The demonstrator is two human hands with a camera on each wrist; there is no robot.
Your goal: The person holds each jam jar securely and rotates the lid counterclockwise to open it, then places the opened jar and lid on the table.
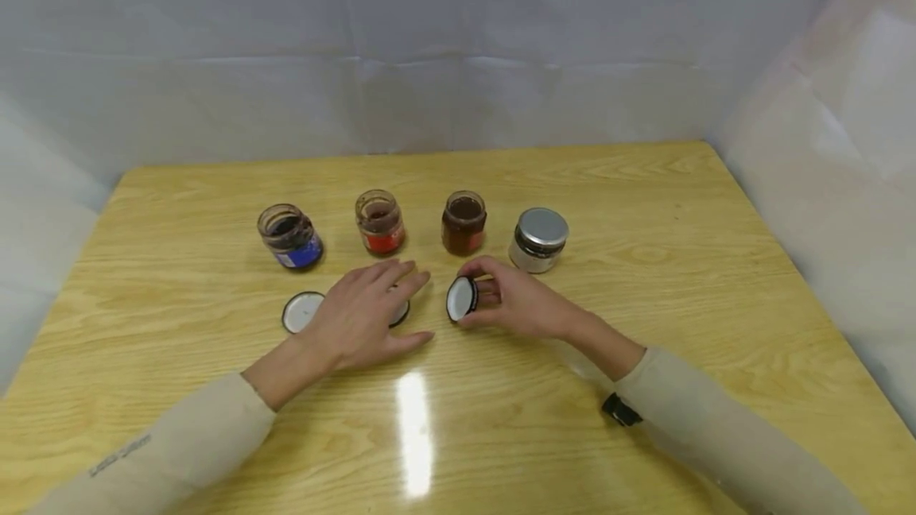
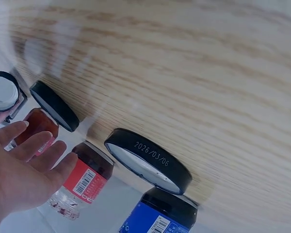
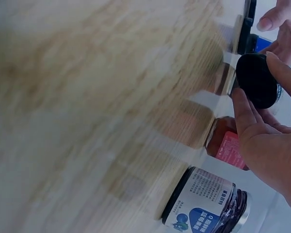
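My right hand (image 1: 518, 298) pinches a black-rimmed jar lid (image 1: 461, 299) on edge, its white inside facing left; the right wrist view shows the lid's black top (image 3: 258, 81). Spread and holding nothing, my left hand (image 1: 365, 312) hovers over the table, partly hiding a second lid (image 1: 398, 313). A third lid (image 1: 302, 311) lies white side up beside the left wrist. Behind the hands stand three uncovered jars: a blue-labelled jar (image 1: 289, 237), a red-labelled jar (image 1: 380, 222) and a jar of reddish-brown contents (image 1: 463, 222). A jar with a silver lid (image 1: 539, 240) stands to their right.
The wooden table (image 1: 680, 276) reaches back to a pale sheet wall (image 1: 401, 102), with another sheet (image 1: 844, 118) along the right side. A small black object (image 1: 621, 410) shows at the right sleeve. Light glares off the tabletop near the front.
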